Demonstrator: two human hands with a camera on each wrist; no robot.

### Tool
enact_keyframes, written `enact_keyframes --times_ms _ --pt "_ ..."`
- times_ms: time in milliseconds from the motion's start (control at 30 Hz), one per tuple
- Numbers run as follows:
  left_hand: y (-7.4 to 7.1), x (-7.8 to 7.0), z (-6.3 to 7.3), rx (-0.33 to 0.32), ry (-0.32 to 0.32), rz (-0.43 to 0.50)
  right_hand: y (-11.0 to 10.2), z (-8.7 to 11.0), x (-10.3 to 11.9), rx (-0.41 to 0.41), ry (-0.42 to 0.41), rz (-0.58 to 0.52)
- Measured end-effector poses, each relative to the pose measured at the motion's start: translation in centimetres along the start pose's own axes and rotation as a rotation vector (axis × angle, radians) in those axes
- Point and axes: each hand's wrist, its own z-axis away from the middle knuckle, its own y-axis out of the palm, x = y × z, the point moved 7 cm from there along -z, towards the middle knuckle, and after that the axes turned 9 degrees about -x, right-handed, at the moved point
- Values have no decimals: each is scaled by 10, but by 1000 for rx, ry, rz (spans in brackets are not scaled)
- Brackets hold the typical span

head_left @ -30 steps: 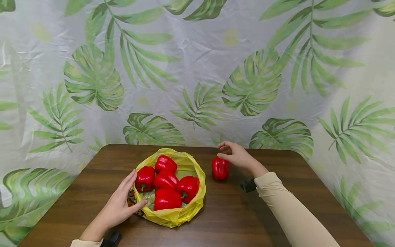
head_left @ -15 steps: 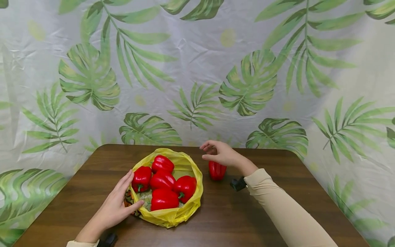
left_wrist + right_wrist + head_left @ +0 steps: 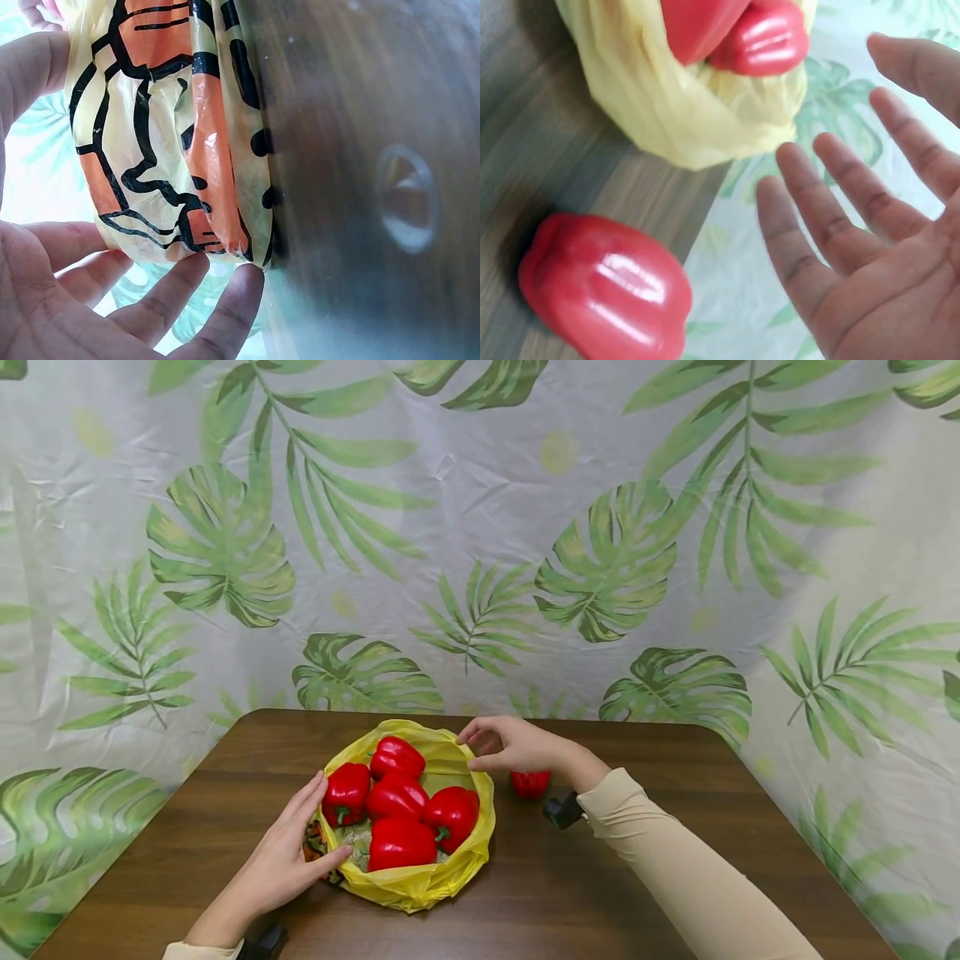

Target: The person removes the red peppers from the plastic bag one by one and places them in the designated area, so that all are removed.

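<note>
A yellow plastic bag point(image 3: 480, 852) with its rim rolled open stands on the table and holds several red bell peppers point(image 3: 396, 795). My left hand point(image 3: 277, 860) rests against the bag's left side, fingers spread. In the left wrist view its fingertips touch the printed orange-and-black wall of the bag point(image 3: 150, 150). My right hand point(image 3: 517, 745) is at the bag's far right rim, holding nothing; the right wrist view shows its fingers apart and relaxed. One more red bell pepper point(image 3: 607, 289) lies on the table to the right of the bag, partly hidden behind the right hand in the head view.
The brown wooden table point(image 3: 637, 877) ends in a rounded far edge just behind the bag. Behind it hangs a pale cloth point(image 3: 480, 527) printed with green leaves. A dark wrist camera point(image 3: 562, 811) sits under the right wrist.
My right hand has moved left from above the loose bell pepper to the bag's right rim. The left hand stays at the bag, and the peppers have not moved.
</note>
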Motion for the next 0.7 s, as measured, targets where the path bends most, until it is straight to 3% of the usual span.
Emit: enact_keyframes --times_ms 300,700 --pt "-1 0 0 -5 8 -3 28 -5 21 154 -4 15" --pt "-1 -2 0 -11 18 -13 50 -9 27 238 82 129"
